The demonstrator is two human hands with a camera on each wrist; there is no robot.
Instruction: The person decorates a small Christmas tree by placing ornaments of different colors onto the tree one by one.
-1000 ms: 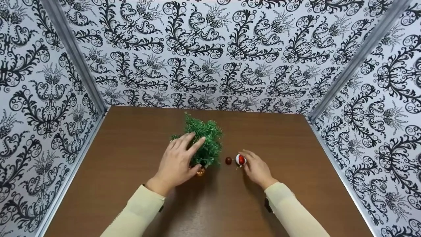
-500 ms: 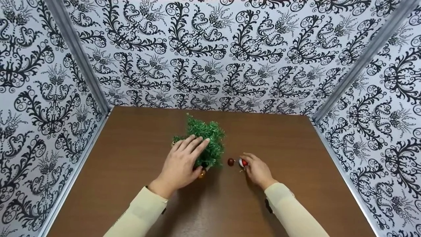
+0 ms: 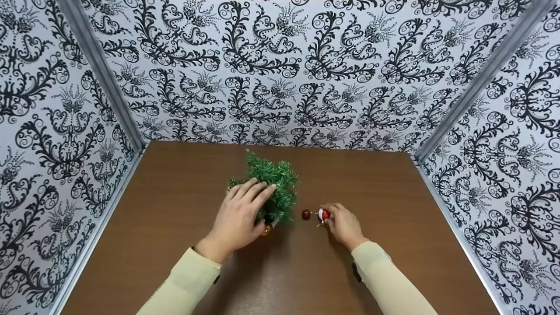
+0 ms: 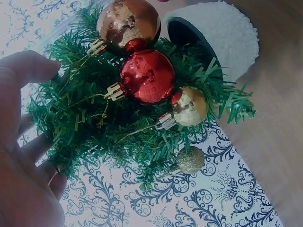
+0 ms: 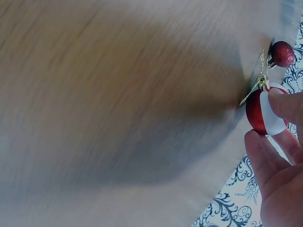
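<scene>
A small artificial Christmas tree (image 3: 278, 175) with green tinsel branches stands left of the table's middle. My left hand (image 3: 238, 214) rests against its near left side, fingers extended over the branches. In the left wrist view, a shiny red bauble (image 4: 147, 76), a copper bauble (image 4: 130, 21) and a small gold bauble (image 4: 190, 106) hang on the tree; its base (image 4: 236, 38) is white and rough. My right hand (image 3: 344, 225) pinches a red-and-white bauble (image 5: 256, 111) between thumb and fingers, low over the table. The bauble has a gold cap and a loop of gold string.
A small dark red glitter bauble (image 3: 306, 214) lies on the brown table (image 3: 367, 175), between the tree and my right hand. Patterned black-and-white walls (image 3: 280, 65) with grey corner strips enclose the table at the back and sides. A gold glitter ball (image 4: 190, 160) hangs lower on the tree.
My right fingers have closed further over the red-and-white bauble, covering more of it. My left index finger has come down closer to the branches. The tree has hardly moved.
</scene>
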